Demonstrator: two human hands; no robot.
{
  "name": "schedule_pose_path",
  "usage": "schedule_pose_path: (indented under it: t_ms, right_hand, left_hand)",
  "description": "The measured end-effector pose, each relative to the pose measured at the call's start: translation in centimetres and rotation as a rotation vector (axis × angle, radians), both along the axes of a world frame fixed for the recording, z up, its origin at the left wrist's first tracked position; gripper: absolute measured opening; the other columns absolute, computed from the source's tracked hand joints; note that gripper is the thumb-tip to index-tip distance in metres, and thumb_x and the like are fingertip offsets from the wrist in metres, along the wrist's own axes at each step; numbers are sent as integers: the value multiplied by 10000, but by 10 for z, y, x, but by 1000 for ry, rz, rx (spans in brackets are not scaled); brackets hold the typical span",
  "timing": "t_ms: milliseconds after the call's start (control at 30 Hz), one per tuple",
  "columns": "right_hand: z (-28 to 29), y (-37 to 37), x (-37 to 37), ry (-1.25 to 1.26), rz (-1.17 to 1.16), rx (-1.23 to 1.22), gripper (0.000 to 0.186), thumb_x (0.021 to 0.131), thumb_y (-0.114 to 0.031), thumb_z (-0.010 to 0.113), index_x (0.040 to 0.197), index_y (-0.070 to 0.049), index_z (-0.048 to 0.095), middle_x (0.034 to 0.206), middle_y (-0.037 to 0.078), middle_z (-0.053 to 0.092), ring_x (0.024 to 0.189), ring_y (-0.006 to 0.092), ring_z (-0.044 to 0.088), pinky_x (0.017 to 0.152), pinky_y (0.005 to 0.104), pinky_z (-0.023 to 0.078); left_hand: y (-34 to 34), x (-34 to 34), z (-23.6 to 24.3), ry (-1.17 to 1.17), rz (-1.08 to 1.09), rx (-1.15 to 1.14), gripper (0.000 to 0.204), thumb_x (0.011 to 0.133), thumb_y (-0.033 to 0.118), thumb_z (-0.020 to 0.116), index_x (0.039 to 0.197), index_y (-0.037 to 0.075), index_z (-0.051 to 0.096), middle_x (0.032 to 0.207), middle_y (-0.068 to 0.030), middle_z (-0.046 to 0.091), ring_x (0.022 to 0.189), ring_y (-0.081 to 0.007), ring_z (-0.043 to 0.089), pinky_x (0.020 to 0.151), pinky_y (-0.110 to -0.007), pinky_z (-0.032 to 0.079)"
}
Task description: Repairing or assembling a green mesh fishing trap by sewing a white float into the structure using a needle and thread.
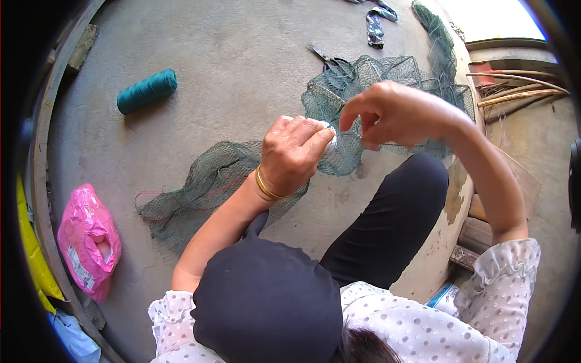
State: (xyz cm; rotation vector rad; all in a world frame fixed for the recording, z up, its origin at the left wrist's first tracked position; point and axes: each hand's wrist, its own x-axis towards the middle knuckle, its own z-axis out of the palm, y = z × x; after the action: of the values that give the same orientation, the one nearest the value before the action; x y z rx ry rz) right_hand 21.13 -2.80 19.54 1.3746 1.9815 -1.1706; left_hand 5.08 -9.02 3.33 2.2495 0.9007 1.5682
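My left hand [290,154], with a gold bangle on the wrist, is closed on a small white round object [328,145]. A thin green thread [346,135] runs from it towards my right hand [384,118], whose index finger is hooked and whose lower fingers curl at the thread. Behind both hands lies bunched green mesh netting [336,97] on rings. A looser dark length of net [175,206], with red cord in it, spreads to the lower left.
A teal thread cone [145,91] and a pink plastic bag [88,242] lie on the concrete floor at left. Scissors [327,57] and patterned fabric strips [375,30] lie at the top. Wooden poles [514,91] are at right. My bent knee [393,206] is below my hands.
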Motion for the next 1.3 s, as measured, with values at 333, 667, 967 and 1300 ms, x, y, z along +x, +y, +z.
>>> schedule_pose_path:
  t_ms: [333, 667, 967, 1300]
  right_hand:
    - [-74, -76, 17, 951, -1042, 74, 164, 855, -39, 676, 996, 44, 673, 834, 91, 669, 617, 94, 612, 554, 208, 499]
    - [66, -69, 38, 1163, -678, 770, 284, 1019, -111, 317, 1184, 34, 495, 973, 160, 624, 885, 207, 634, 778, 343, 502]
    - [125, -56, 34, 1661, -1011, -371, 383, 1006, -273, 447, 733, -60, 612, 579, 66, 510, 432, 135, 371, 429, 271, 316]
    - [78, -76, 2, 698, -514, 127, 454, 897, -322, 634, 1085, 82, 545, 528, -38, 414, 374, 23, 304, 342, 221, 202]
  left_hand:
    - [-2, 11, 1, -170, 10, -92, 232, 706, -12, 736, 920, 36, 661, 820, -75, 639, 700, -218, 621, 620, -326, 481]
    - [3, -25, 33, -379, -138, -254, 282, 766, -89, 504, 993, -2, 647, 1103, -171, 614, 1099, -216, 564, 941, -338, 440]
    - [30, -26, 112, -308, -1303, -1115, 256, 967, 141, 511, 1059, -71, 622, 838, -90, 642, 762, -128, 606, 692, -236, 476]
    - [39, -36, 145, -333, -806, -646, 162, 940, 92, 577, 992, -46, 645, 734, -14, 619, 575, -31, 491, 503, -174, 387]
